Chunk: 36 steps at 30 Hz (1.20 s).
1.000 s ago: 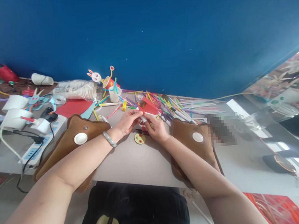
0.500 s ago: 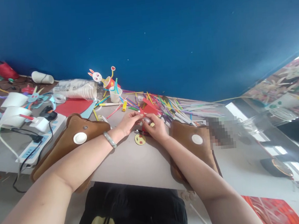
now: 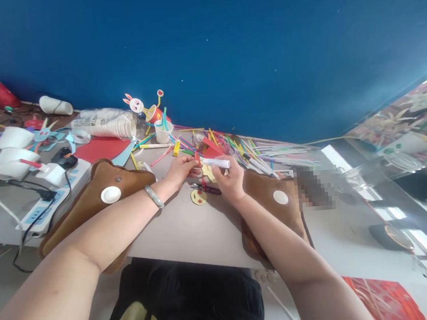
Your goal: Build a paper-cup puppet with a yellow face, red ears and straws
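Note:
A white tube-shaped pen or glue [image 3: 219, 163] lies in the grip of my right hand [image 3: 230, 178], its narrow end pointing left. The fingers of my left hand [image 3: 185, 172] pinch a small red piece [image 3: 197, 158] close to that tip. Beneath the hands are a pale yellow paper cutout [image 3: 209, 172] and scissors with dark handles [image 3: 211, 189]. A round yellow face cutout [image 3: 198, 197] rests on the table just in front of them.
Brown cushions [image 3: 122, 182] flank the work spot. Coloured straws [image 3: 257, 151] spread behind my hands. A white cup with straws [image 3: 164, 132], stacked paper cups [image 3: 118, 128] and red paper [image 3: 100, 149] stand back left. A power strip [image 3: 43, 208] with cables is at left.
My right hand has turned and moved slightly right, and the white tube now shows fully in it. My left hand has shifted a little left, and the pale yellow cutout is more exposed.

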Available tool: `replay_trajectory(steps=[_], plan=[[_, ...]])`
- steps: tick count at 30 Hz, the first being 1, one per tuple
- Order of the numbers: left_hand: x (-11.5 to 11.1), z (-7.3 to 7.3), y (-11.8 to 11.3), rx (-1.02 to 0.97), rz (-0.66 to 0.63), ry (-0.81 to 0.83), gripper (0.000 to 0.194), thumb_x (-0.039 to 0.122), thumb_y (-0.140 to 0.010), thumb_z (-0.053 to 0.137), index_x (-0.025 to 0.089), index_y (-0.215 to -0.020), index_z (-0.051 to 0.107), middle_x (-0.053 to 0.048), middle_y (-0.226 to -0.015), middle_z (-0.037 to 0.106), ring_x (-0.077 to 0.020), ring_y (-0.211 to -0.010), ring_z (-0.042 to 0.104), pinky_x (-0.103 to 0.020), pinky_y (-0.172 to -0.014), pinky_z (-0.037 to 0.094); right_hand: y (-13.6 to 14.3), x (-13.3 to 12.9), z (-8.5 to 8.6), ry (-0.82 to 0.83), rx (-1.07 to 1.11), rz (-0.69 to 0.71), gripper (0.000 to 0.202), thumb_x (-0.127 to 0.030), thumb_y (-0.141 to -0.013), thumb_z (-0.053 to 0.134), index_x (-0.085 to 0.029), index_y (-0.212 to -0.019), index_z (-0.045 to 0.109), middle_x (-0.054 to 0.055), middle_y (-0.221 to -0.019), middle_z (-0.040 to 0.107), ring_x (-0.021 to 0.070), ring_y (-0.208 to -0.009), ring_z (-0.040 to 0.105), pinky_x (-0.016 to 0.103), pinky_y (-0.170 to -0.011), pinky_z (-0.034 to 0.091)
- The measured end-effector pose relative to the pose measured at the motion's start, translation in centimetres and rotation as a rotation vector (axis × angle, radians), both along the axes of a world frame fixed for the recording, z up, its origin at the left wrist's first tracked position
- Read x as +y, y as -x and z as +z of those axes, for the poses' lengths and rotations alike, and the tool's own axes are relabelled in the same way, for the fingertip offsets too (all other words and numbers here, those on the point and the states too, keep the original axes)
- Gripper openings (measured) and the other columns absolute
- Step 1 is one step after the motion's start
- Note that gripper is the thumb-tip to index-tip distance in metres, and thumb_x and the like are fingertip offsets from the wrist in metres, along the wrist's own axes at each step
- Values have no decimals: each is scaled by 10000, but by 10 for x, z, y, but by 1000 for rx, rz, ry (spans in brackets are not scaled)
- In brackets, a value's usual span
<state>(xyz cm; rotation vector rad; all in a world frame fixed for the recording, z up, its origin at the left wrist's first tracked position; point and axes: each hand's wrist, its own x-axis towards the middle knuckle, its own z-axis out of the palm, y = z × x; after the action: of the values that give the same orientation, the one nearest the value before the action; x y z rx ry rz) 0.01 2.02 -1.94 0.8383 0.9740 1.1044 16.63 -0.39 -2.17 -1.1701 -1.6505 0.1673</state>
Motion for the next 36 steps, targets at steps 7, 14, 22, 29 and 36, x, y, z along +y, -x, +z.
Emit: replay_trajectory(steps=[7, 14, 22, 29, 36], plan=[[-2, -2, -1, -36, -66, 16, 125, 207, -772, 706, 146, -706, 619, -24, -624, 655, -129, -580, 644, -262, -602, 517, 0, 0, -12, -54, -185, 40, 137, -319, -830, 616, -239, -941, 605, 35, -844, 709, 195, -704, 652, 330, -698, 548], [-4, 1, -2, -70, -54, 13, 133, 188, -784, 672, 141, -672, 619, -27, -641, 666, -114, -594, 636, -250, -619, 507, -3, 1, -13, -112, -304, 60, 147, -330, -869, 597, -250, -991, 615, 49, -896, 720, 223, -799, 679, 354, -758, 552], [-5, 3, -4, -56, 14, -16, 135, 160, -756, 705, 129, -657, 619, -8, -607, 623, -101, -587, 612, -241, -620, 494, -4, 0, -15, -111, -316, 86, 181, -360, -913, 560, -239, -1044, 592, 82, -941, 712, 255, -889, 675, 389, -815, 534], [-5, 3, -5, -72, -14, 1, 120, 172, -734, 709, 136, -643, 639, -14, -639, 640, -105, -594, 601, -258, -643, 496, -5, 5, -17, -167, -427, 114, 192, -370, -936, 534, -237, -1063, 590, 92, -921, 699, 260, -852, 665, 395, -773, 525], [-8, 8, -7, -45, 0, 3, 141, 130, -735, 672, 133, -600, 631, -3, -606, 612, -92, -568, 572, -249, -616, 474, -4, 5, -14, -223, -516, 109, 173, -336, -944, 515, -217, -1048, 585, 85, -877, 677, 248, -811, 639, 384, -763, 492]])
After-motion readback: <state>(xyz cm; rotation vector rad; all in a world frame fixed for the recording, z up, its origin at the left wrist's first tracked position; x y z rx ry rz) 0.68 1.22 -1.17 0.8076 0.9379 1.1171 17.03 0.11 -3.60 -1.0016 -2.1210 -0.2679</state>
